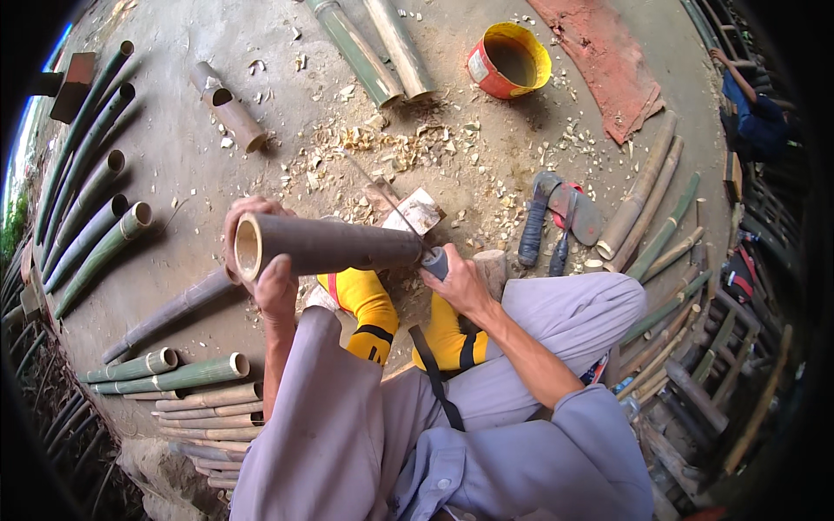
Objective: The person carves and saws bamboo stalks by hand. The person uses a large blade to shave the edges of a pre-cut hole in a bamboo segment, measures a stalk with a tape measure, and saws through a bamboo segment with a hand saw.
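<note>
Far to the left of the dark bamboo tube (347, 247), green poles (104, 253) lie fanned side by side, their cut ends turned toward it, perhaps to keep them within reach. Below-left of the tube, more bamboo lengths are in a stack (208, 412), roughly aligned, and a grey pole (169, 314) slants away from its open end. At that end, the left hand (276, 291) is closed round the tube, thumb in front and fingers over the top; this grip seems meant to steady it. The tube itself is roughly level above the yellow-covered feet (369, 304). By its right end, the right hand (465, 282) grips the grey handle of a thin-bladed tool (393, 205), whose blade points up and left beyond the tube; I cannot tell whether the blade touches it. A pale block (423, 211) sits just above that end. Right of the tube, dark-handled tools (532, 233) lie together, apparently set down close to the right hand, with bamboo poles (645, 191) further right.

The grey-brown floor (295, 178) is littered with pale shavings (391, 148), thickest above the tube. Up and right of it stand a red-and-yellow bucket (542, 68) and a worn red sheet (604, 65); farther right is another person (763, 122) in dark blue.
</note>
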A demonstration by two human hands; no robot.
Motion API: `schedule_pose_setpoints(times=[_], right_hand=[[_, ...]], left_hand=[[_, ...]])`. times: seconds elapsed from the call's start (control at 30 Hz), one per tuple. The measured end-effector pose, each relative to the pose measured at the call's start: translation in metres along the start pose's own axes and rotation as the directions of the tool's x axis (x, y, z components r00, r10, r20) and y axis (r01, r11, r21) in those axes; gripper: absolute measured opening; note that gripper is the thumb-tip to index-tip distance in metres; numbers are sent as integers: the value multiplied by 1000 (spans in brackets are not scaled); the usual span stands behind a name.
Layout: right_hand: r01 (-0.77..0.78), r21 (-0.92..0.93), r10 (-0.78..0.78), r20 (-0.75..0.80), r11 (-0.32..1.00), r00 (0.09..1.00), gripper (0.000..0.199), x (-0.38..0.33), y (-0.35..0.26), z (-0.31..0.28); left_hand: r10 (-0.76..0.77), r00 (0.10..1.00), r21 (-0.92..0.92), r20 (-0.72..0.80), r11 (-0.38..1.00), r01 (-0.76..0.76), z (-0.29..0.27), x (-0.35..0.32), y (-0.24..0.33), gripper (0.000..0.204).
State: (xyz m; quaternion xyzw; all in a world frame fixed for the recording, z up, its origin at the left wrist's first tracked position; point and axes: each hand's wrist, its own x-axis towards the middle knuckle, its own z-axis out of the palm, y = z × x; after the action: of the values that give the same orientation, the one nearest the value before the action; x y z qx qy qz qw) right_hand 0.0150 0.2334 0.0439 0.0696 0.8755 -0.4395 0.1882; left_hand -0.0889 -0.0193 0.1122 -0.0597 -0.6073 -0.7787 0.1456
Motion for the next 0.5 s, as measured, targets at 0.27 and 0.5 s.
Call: schedule_pose_setpoints(times=[0.27,0.5], right_hand=[[-29,112,33,-36,993,999,47,-9,-21,-13],[244,58,-221,-259,968,940,41,-8,-43,-15]], left_hand=[[-110,943,-222,-315,974,39,27,5,13,69],[-36,968,-149,-248,989,-1,13,-11,5,57]])
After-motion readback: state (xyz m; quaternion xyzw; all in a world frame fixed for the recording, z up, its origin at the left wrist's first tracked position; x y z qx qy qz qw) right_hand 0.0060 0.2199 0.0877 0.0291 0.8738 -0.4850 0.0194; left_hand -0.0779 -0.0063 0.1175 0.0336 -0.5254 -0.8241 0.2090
